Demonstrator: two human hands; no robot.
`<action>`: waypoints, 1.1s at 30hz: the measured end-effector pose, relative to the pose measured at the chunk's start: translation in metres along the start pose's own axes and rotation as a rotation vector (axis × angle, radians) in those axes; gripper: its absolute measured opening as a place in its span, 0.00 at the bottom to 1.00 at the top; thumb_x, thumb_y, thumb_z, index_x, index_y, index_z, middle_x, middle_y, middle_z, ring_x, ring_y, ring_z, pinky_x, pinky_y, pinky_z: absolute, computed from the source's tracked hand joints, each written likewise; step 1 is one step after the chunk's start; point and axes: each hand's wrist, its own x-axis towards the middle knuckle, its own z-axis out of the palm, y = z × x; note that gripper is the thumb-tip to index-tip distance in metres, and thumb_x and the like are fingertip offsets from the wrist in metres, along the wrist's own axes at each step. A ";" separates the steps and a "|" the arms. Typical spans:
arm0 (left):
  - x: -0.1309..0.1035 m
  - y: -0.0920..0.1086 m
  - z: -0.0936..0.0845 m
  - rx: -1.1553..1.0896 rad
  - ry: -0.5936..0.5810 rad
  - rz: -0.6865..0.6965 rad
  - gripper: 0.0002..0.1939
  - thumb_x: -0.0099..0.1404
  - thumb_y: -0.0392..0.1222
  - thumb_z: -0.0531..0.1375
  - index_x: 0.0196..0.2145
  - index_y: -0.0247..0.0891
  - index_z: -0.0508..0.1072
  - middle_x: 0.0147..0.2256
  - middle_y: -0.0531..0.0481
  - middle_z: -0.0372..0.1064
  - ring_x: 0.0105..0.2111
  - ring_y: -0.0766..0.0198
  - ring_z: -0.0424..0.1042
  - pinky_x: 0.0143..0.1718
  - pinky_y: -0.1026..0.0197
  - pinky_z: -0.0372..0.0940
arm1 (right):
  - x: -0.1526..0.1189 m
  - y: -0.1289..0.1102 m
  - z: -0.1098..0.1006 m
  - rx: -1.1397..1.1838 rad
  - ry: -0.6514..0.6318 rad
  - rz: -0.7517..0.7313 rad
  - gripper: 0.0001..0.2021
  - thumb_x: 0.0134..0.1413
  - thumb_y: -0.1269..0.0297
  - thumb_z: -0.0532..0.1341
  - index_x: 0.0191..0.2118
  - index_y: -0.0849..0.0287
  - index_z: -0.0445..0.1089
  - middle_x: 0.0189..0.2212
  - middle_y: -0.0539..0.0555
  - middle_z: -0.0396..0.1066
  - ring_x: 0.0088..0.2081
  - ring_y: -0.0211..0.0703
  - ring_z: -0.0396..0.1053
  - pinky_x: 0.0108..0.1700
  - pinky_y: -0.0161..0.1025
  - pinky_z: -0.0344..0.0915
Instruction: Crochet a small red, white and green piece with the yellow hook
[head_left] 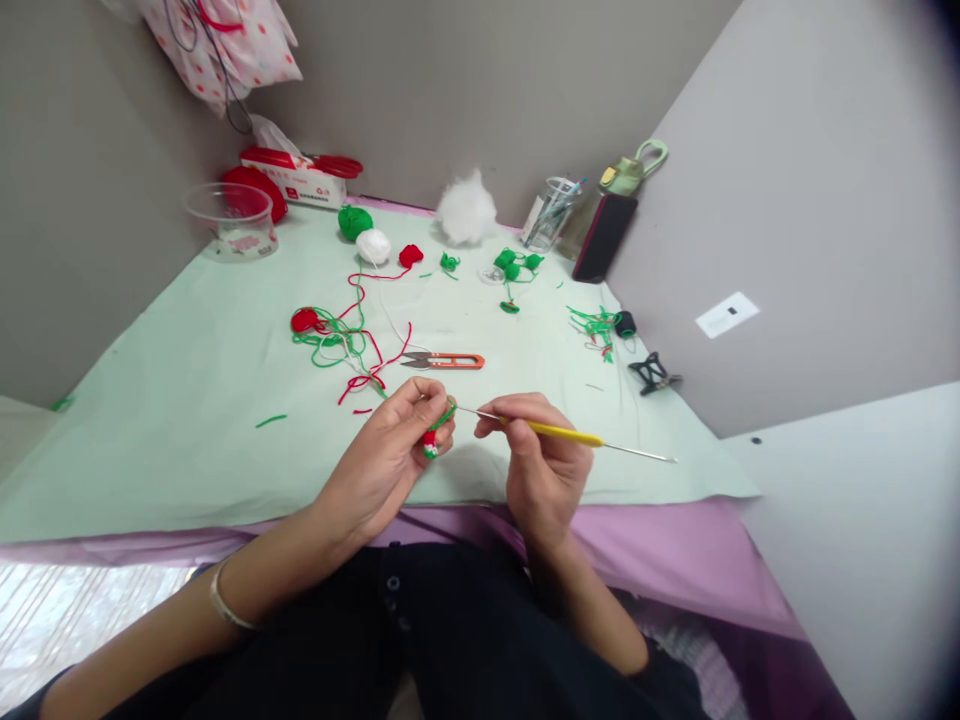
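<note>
- Now my left hand [397, 437] pinches the small yarn piece [430, 439], above the bench [187, 450].
- My right hand [546, 470] holds the yellow hook [564, 431], tip near the piece.
- Probably I am stitching; next move calls for careful catching of yarn.

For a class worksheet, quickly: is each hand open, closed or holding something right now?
Left hand: closed, holding the yarn piece.
Right hand: closed, holding the hook by its yellow grip.
</note>
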 end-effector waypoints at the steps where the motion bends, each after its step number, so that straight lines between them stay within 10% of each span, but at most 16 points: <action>1: 0.000 0.000 0.000 0.000 -0.001 -0.004 0.10 0.70 0.38 0.66 0.33 0.36 0.69 0.28 0.56 0.59 0.25 0.74 0.59 0.26 0.72 0.57 | 0.000 0.000 -0.001 0.002 0.000 0.005 0.07 0.68 0.64 0.63 0.44 0.50 0.81 0.35 0.51 0.77 0.32 0.40 0.76 0.35 0.42 0.74; 17: 0.002 0.008 -0.006 -0.008 0.016 -0.057 0.11 0.63 0.36 0.71 0.33 0.35 0.71 0.32 0.53 0.67 0.23 0.76 0.60 0.25 0.72 0.58 | 0.005 -0.003 -0.008 0.155 0.016 0.187 0.06 0.64 0.61 0.66 0.38 0.55 0.80 0.30 0.51 0.76 0.27 0.38 0.72 0.31 0.40 0.71; 25: 0.007 -0.012 -0.007 0.292 0.108 0.316 0.09 0.67 0.42 0.68 0.42 0.42 0.72 0.34 0.55 0.66 0.29 0.69 0.63 0.30 0.65 0.61 | 0.002 0.002 0.006 0.300 -0.176 0.250 0.06 0.64 0.63 0.67 0.42 0.51 0.83 0.36 0.52 0.79 0.28 0.36 0.72 0.32 0.38 0.70; 33: 0.014 -0.003 -0.012 0.483 0.001 0.422 0.08 0.70 0.44 0.63 0.44 0.40 0.69 0.34 0.54 0.64 0.28 0.68 0.62 0.29 0.64 0.60 | 0.032 -0.006 0.010 0.194 0.046 0.053 0.06 0.64 0.61 0.67 0.43 0.48 0.82 0.37 0.50 0.81 0.28 0.35 0.73 0.33 0.38 0.73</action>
